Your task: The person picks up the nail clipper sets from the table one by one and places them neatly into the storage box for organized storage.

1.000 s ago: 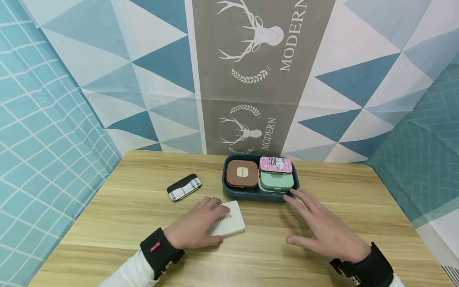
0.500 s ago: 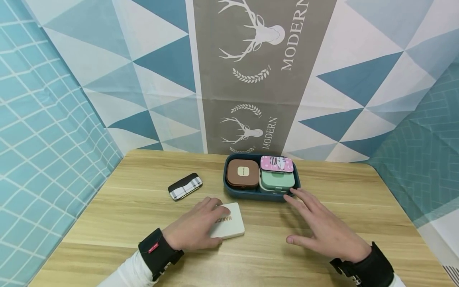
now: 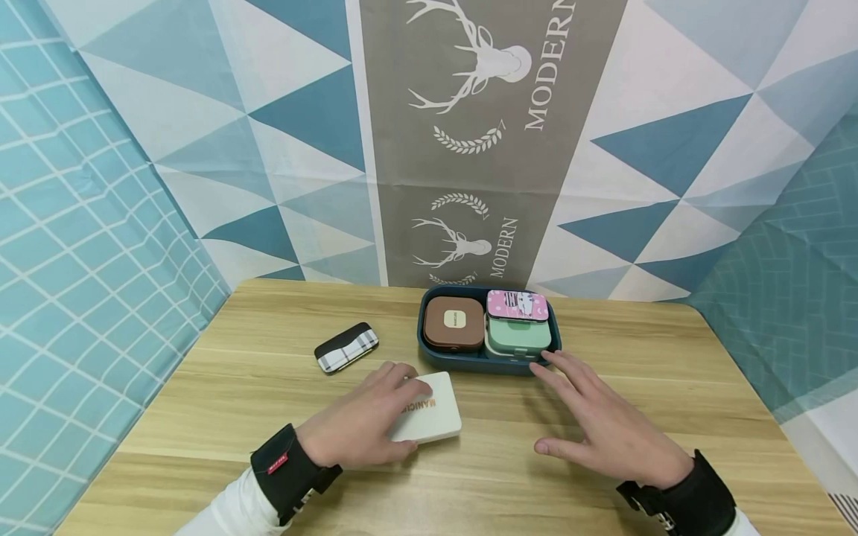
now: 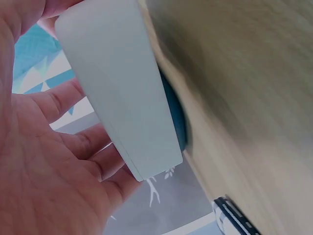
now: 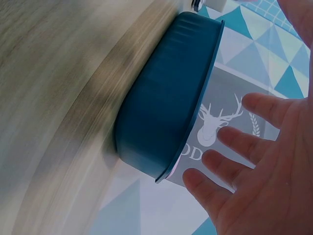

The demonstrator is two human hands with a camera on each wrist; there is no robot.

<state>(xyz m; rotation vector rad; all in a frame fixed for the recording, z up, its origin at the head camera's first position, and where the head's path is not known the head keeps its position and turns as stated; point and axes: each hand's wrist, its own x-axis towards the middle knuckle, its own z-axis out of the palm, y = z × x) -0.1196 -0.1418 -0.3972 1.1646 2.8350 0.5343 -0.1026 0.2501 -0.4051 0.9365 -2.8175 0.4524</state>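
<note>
On the tabletop [image 3: 603,342], far left, a plaid case [image 3: 345,347] lies flat and untouched, well apart from the tray. Right of it, the left hand [image 3: 365,420] has its fingers and thumb curled round a white case [image 3: 429,417] printed with letters; the left wrist view shows the case [image 4: 122,93] tipped up on edge against the palm, one long side off the wood, so I judge it is being picked up and not yet carried anywhere.

Further right, against the backdrop, stands the blue tray [image 3: 469,362]. It holds three closed cases: a brown case [image 3: 453,323] in its left half, a mint case [image 3: 518,336] in its right half, and a pink case [image 3: 517,305] resting on the far part of the mint one. They fill the tray nearly wall to wall; little floor shows.

The right hand [image 3: 603,424] is spread, fingers straight and apart, gripping nothing. Its fingertips [image 3: 544,361] reach the tray's near right wall; whether they touch it or hover just beside it I cannot tell. The right wrist view shows the same tray wall [image 5: 166,112] close before the open palm.

By my reading, three cases are stowed, the white one is in hand, and the plaid one is left.
</note>
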